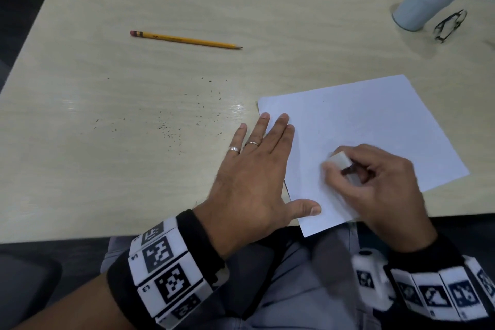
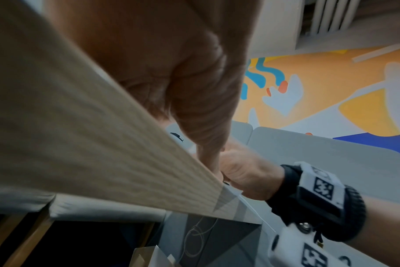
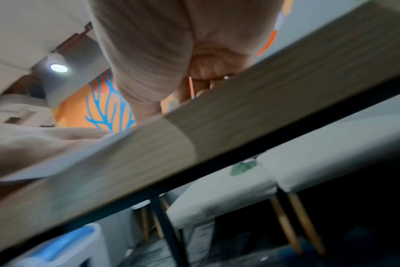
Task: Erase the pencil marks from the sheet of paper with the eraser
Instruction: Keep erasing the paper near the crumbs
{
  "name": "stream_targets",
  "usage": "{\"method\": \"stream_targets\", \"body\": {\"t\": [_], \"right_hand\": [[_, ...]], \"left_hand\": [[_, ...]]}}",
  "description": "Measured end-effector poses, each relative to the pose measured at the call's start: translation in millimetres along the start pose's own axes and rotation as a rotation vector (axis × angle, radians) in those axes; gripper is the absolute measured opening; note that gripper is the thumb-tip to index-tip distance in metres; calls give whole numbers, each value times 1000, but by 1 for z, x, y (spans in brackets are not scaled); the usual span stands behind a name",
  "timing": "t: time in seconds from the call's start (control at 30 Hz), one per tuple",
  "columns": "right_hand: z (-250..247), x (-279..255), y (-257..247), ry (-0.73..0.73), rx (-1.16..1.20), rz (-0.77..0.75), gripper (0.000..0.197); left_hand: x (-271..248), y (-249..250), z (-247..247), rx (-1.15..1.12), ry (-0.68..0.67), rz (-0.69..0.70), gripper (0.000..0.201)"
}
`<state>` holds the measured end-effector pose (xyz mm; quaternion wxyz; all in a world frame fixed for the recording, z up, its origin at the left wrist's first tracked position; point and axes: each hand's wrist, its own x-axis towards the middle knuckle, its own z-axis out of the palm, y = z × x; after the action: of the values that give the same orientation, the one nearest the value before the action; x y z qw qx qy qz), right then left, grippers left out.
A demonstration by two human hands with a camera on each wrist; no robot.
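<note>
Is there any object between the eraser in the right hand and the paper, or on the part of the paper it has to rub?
Nothing visible does. The right hand grips the eraser directly over the sheet of paper. The left hand lies flat only on its left edge. The pencil is far off.

two hands at work, one flat, one gripping

the left hand lies palm down with fingers straight and slightly spread, thumb stretched out to the side; two rings sit on its fingers, and a black wrist band with white marker tiles wraps the left forearm. the right hand is curled, thumb and fingertips pinching the white eraser, its image blurred. a similar marker band circles the right wrist.
</note>
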<state>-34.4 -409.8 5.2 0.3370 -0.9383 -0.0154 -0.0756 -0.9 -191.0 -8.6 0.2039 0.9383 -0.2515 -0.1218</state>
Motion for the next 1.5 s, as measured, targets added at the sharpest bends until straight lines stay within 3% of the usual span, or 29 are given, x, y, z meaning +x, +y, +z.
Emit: {"method": "stream_targets", "body": {"t": [0.1, 0.23, 0.3, 0.37, 0.5, 0.6, 0.67, 0.8, 0.87, 0.93, 1.07, 1.17, 1.23, 1.4, 1.5], "right_hand": [[-11, 4, 6, 59, -36, 14, 16], [3, -15, -13, -83, -11, -55, 15], [-7, -7, 4, -3, -11, 46, 14], [-15, -1, 9, 68, -80, 49, 18], [-3, -13, -12, -53, -44, -43, 15], [-12, -3, 7, 29, -21, 88, 14], [-17, 0, 8, 70, -80, 59, 16], [-3, -14, -11, -55, -31, -27, 17], [-9, -8, 3, -10, -11, 59, 17], [-16, -2, 7, 26, -96, 15, 18], [-10, -19, -12, -132, -99, -102, 14], [-20, -8, 7, -33, -103, 13, 15], [-28, 0, 12, 15, -139, 6, 14], [-13, -18, -10, -222, -80, -149, 11], [-22, 2, 9, -40, -122, -39, 17]], "left_hand": [[0, 1, -2, -6, 2, 1, 126], [-1, 0, -2, 6, 1, 1, 127], [-1, 1, -2, 8, -7, 5, 127], [0, 1, -3, 5, -6, 0, 126], [-1, 1, -3, 9, -5, -1, 127], [0, 2, -2, -1, -11, 6, 127], [-1, 1, -3, -1, -4, 5, 127], [0, 1, -2, -2, -4, 2, 126], [1, 1, -2, -7, -10, 4, 126], [1, 2, -3, -5, -9, -1, 126], [0, 1, -4, 3, -17, 3, 128], [1, 1, -4, -5, -18, 9, 128], [1, 1, -4, -5, -17, 7, 128], [1, 1, -4, 12, -21, 7, 128], [1, 1, -4, 10, -26, 10, 127]]}}
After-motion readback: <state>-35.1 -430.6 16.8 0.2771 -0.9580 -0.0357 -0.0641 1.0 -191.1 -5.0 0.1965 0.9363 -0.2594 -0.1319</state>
